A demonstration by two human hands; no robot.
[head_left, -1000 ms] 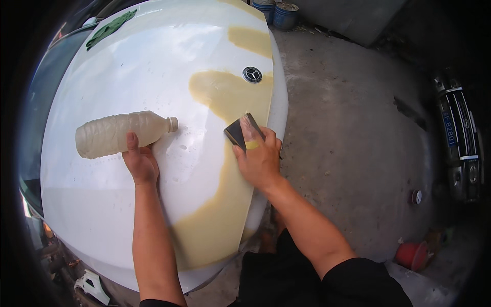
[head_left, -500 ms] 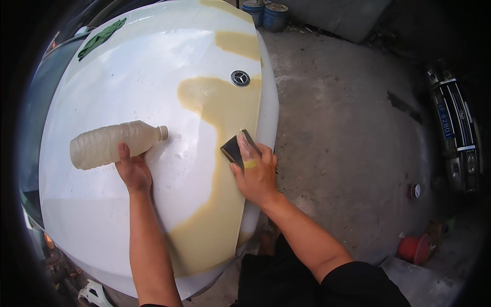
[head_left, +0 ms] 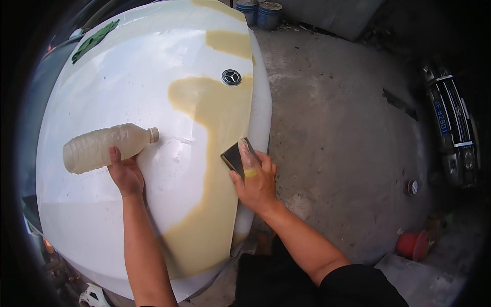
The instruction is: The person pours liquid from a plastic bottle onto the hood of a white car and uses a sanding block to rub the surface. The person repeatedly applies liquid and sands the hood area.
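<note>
In my left hand is a cloudy clear plastic bottle, tilted almost on its side above a white car hood. Its neck points right, and wet streaks show on the paint beside the neck. My right hand grips a dark sanding block near the hood's front edge. One finger, wrapped in clear film with yellow tape, lies along the block. Beneath the block, an uneven yellowish patch spreads along that edge. A round emblem sits farther along it.
A green cloth rests on the hood's far left. Blue buckets stand at the back. On the concrete floor to the right are a dark car grille, a small round can and a red container.
The view has shifted a little, moving the hood leftward in it. The sanding block has slid slightly nearer to me along the hood's edge. Wet streaks now show beside the bottle's neck.
</note>
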